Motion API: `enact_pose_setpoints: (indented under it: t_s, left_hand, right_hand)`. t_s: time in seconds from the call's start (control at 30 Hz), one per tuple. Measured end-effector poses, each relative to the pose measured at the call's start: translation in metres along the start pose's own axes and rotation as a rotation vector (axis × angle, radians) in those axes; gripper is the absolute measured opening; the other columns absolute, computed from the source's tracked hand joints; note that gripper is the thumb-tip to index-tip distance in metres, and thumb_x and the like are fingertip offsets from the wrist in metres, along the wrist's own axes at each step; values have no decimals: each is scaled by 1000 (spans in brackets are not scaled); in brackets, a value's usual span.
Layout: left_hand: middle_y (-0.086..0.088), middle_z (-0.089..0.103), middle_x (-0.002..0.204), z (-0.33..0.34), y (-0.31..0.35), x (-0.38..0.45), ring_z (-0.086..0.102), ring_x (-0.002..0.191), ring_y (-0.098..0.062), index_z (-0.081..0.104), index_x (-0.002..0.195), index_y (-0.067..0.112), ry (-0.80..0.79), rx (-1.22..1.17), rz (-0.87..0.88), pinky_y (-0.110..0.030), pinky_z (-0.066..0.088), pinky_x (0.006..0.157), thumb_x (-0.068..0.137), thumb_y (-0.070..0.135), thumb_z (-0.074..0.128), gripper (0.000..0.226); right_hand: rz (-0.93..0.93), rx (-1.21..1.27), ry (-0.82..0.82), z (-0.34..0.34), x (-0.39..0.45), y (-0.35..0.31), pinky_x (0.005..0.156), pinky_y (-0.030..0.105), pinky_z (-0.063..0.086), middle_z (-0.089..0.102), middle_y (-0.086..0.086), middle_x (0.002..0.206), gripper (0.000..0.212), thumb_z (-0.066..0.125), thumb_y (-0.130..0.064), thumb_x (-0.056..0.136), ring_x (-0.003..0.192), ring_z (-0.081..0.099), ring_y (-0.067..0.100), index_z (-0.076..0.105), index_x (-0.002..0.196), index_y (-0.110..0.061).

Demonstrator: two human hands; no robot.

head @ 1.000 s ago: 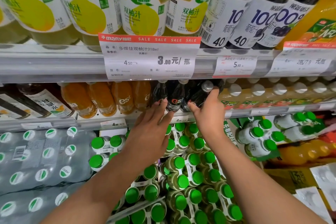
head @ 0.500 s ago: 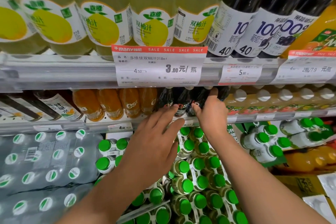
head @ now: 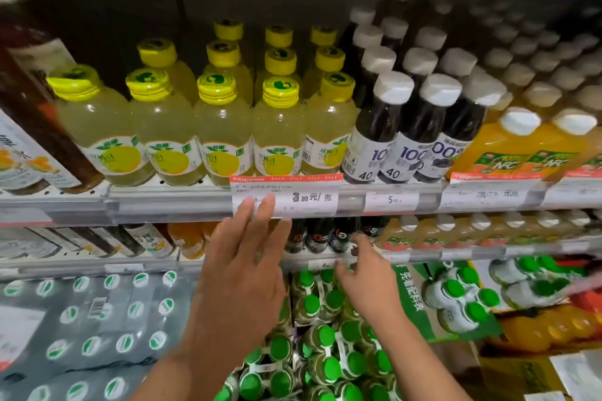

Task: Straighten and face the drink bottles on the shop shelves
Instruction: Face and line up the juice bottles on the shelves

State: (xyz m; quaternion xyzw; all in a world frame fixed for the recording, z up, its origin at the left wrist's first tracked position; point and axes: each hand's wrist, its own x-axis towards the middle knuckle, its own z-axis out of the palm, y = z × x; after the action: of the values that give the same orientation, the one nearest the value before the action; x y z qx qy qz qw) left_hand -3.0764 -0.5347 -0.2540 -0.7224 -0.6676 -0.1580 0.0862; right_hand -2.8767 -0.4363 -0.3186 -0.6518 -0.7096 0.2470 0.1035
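1. Shop drinks aisle, stacked metal shelves with price rails; nearest the camera, low down, green-capped multipacks [head: 321,348] and shrink-wrapped water packs [head: 81,319] fill the bottom level
2. Left hand [head: 242,273] raised in front of the shelf rail, fingers straight and spread, tips just at the sale price tag [head: 286,195]; grip wide, holding nothing
3. Right hand [head: 368,280] lower, near the edge of the middle shelf, fingers loosely bent, blurred; looks to hold nothing, grip relaxed and fairly wide
4. Small dark bottles [head: 321,236] on the middle shelf just beyond the right fingertips, logos roughly forward; orange bottles [head: 187,237] to their left, pale juice bottles [head: 456,231] to the right
5. Upper shelf behind the tag: yellow-capped juice bottles [head: 221,136] in rows, front row upright; fifth one's label [head: 322,153] turned sideways, barcode showing, so it likely needs facing
6. Beside them dark white-capped bottles [head: 420,133], leftmost also barcode-out; orange NFC bottles [head: 508,146] further right; brown bottle [head: 35,101] at far left leans by lens warp, can't tell true tilt
7. Handling judgement: full plastic bottles, moderately heavy, stiff wall, smooth label sleeve maybe slippery; not fragile but packed tight, neighbours touching, so knock-over risk
8. Best hold judged: pinch shoulder or cap from above and twist in place, or wrap body above label; rear rows deep, too dim to judge facing
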Motion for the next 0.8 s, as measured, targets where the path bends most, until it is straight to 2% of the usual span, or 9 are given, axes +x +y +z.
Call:
enact_pose_setpoints:
  t_s: [0.07, 0.1, 0.2, 0.33, 0.47, 0.57, 0.63, 0.73, 0.8]
  left_hand:
    - [-13, 25, 165, 1, -3, 2, 23, 152, -37, 47, 148, 10, -76, 35, -66, -57, 32, 115, 80, 20, 63, 71]
    - [-12, 23, 166, 3, -5, 1, 22, 152, -36, 46, 149, 10, -100, 31, -79, -57, 32, 115, 78, 19, 64, 74]
    - [-8, 18, 168, 7, -7, 1, 17, 155, -33, 41, 153, 13, -173, -17, -107, -57, 35, 115, 78, 18, 66, 79]
    - [-3, 10, 170, 0, -5, 7, 9, 156, -29, 30, 158, 18, -271, -35, -169, -52, 30, 120, 86, 25, 63, 80]
    - [-5, 15, 167, -22, -2, 12, 24, 153, -32, 40, 155, 15, -318, -68, -159, -51, 36, 116, 82, 24, 67, 78]
    - [3, 0, 170, -53, 2, 25, 9, 156, -23, 18, 161, 26, -448, -118, -217, -43, 22, 124, 96, 32, 48, 73]
    - [1, 16, 169, -78, 6, 33, 23, 152, -22, 24, 159, 27, -478, -156, -226, -41, 31, 120, 98, 35, 48, 66]
    - [3, 43, 156, -108, 7, 35, 48, 136, -21, 40, 151, 29, -449, -137, -178, -39, 48, 103, 97, 37, 50, 56]
    - [7, 53, 147, -124, 9, 34, 57, 125, -21, 47, 145, 31, -442, -117, -162, -37, 52, 93, 95, 38, 51, 51]
  right_hand:
    - [-46, 14, -52, -13, -12, -8, 63, 27, 44, 70, -1, 104, 46, 65, -36, 96, 71, 58, 11, 50, 137, -23]
    - [-73, 25, -71, -20, -18, -13, 59, 19, 42, 70, -3, 111, 43, 65, -37, 96, 70, 57, 6, 52, 136, -25]
    - [-172, 53, -100, -42, -31, -28, 58, 8, 43, 67, -11, 116, 38, 66, -37, 97, 81, 65, 4, 55, 133, -29]
    - [-256, 76, -85, -71, -44, -47, 82, 20, 47, 63, -15, 112, 33, 66, -34, 96, 99, 61, 5, 55, 128, -31]
    - [-289, 62, -71, -102, -59, -63, 91, 29, 51, 64, -11, 112, 42, 65, -38, 95, 104, 61, 9, 54, 134, -29]
    - [-319, 47, -106, -129, -73, -71, 91, 28, 51, 65, -10, 117, 44, 63, -41, 95, 105, 61, 9, 53, 137, -29]
    - [-346, 36, -146, -145, -82, -74, 89, 30, 52, 65, -9, 115, 43, 63, -42, 96, 102, 62, 9, 54, 135, -29]
    - [-387, 5, -176, -166, -94, -78, 87, 35, 53, 65, -7, 107, 40, 64, -41, 95, 95, 63, 12, 56, 133, -28]
    - [-407, 4, -180, -179, -101, -81, 87, 38, 54, 66, -7, 104, 40, 65, -39, 94, 94, 63, 13, 58, 131, -27]
